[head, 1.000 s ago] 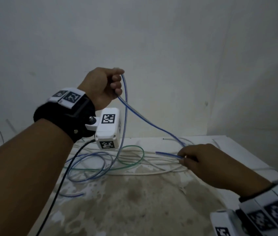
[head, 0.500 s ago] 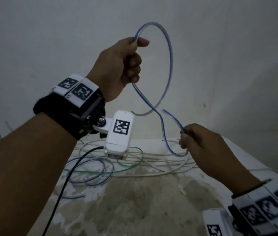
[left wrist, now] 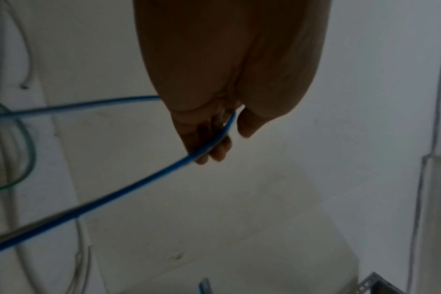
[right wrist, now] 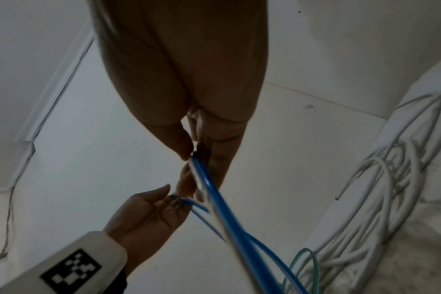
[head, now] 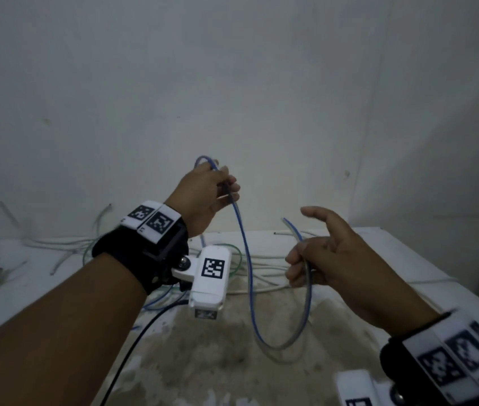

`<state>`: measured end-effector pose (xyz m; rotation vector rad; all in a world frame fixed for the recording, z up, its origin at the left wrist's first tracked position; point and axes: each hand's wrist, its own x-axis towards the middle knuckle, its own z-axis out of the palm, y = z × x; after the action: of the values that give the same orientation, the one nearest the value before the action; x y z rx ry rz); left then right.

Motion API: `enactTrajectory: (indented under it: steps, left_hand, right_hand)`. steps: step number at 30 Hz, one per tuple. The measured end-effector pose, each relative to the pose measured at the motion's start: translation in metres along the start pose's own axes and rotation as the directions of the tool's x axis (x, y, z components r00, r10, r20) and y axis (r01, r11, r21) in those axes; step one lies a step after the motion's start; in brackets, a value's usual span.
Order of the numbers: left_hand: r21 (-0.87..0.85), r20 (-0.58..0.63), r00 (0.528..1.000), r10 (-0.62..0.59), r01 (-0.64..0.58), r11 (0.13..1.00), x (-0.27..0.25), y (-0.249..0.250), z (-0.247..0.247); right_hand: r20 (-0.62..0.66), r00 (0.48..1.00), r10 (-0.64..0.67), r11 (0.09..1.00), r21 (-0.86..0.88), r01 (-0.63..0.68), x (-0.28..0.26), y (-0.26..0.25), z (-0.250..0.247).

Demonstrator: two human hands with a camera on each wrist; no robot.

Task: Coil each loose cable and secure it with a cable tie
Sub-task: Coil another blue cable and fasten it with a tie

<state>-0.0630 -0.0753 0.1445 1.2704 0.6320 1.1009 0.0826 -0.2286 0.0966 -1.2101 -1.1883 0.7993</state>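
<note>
The blue cable (head: 247, 276) hangs in the air above the white table (head: 384, 253), held at two places. The left hand (head: 203, 197) is raised above the table's far edge with its fingers curled round the cable; a small loop of cable (head: 203, 159) arches over the top of this hand. In the left wrist view the cable (left wrist: 144, 183) passes between the thumb and the curled fingers (left wrist: 214, 153). From this hand the cable drops in a long U-shaped bight whose lowest point (head: 273, 345) lies over the stained middle (head: 232, 361) of the table; whether it touches the surface cannot be told.

The right hand (head: 337, 259) is lower, over the table's right part. Its lower fingers are curled round the rising leg of the bight, while the index finger (head: 320, 215) points out straight. The free cable end (head: 291, 227) projects above this hand. In the right wrist view the cable (right wrist: 214, 199) is pinched between thumb and fingers; blur hides finer detail.

Other loose cables lie on the table behind both hands: several white cables (head: 261, 259), a green cable (head: 238, 262) and further blue loops (head: 162, 300). A black lead (head: 132, 347) runs from the wrist camera (head: 209, 282) on the left arm toward the table's near edge.
</note>
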Motion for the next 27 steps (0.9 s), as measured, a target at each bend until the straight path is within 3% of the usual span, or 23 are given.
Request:
enactTrajectory:
  steps: [3, 5, 7, 8, 10, 13, 15, 18, 20, 22, 24, 27]
  left_hand:
    - [0.255, 0.002, 0.980, -0.201, 0.194, 0.947, 0.001, -0.014, -0.013]
    - [0.468, -0.029, 0.953, -0.302, 0.280, 0.838, -0.001, -0.022, -0.020]
    - [0.639, -0.011, 0.949, -0.316, 0.250, 0.728, -0.011, -0.024, -0.016]
    - [0.669, 0.034, 0.949, -0.312, 0.211, 0.712, -0.019, -0.025, -0.011]
    - [0.613, 0.218, 0.918, -0.330, 0.135, 0.779, -0.034, -0.028, 0.000]
    - [0.405, 0.519, 0.776, -0.359, 0.147, 0.902, -0.058, -0.037, 0.016]
    - [0.397, 0.603, 0.734, -0.313, 0.065, 0.916, -0.064, -0.044, 0.023]
    - [0.318, 0.540, 0.814, -0.215, 0.040, 0.947, -0.067, -0.044, 0.025]
    - [0.249, 0.483, 0.861, -0.159, 0.039, 0.968, -0.064, -0.040, 0.018]
    - [0.247, 0.469, 0.874, -0.127, 0.008, 0.969, -0.059, -0.035, 0.005]
    - [0.319, 0.449, 0.886, -0.113, -0.041, 0.947, -0.053, -0.031, -0.007]
    - [0.432, 0.379, 0.918, -0.119, -0.062, 0.900, -0.048, -0.035, -0.020]
  right_hand:
    - [-0.031, 0.999, -0.028, 0.997, 0.072, 0.030, 0.004, 0.000, 0.004]
    - [-0.057, 0.998, -0.034, 0.995, 0.088, 0.039, 0.008, -0.001, 0.005]
    - [-0.088, 0.995, -0.040, 0.994, 0.101, 0.049, 0.013, -0.003, 0.006]
    - [-0.100, 0.994, -0.037, 0.992, 0.113, 0.048, 0.016, -0.006, 0.006]
    - [-0.130, 0.991, -0.026, 0.989, 0.142, 0.045, 0.025, -0.009, 0.004]
    - [-0.167, 0.986, -0.030, 0.983, 0.173, 0.059, 0.038, -0.015, 0.002]
    - [-0.192, 0.979, -0.071, 0.993, 0.076, 0.086, 0.043, -0.015, 0.001]
    - [-0.281, 0.948, -0.149, 0.974, -0.206, 0.092, 0.050, -0.014, -0.008]
    - [-0.346, 0.909, -0.232, 0.897, -0.437, 0.063, 0.054, -0.009, -0.020]
    - [-0.365, 0.877, -0.313, 0.798, -0.601, 0.034, 0.054, -0.004, -0.031]
    - [-0.371, 0.864, -0.340, 0.749, -0.662, 0.011, 0.055, 0.001, -0.039]
    - [-0.372, 0.895, -0.247, 0.735, -0.673, -0.077, 0.061, 0.009, -0.042]
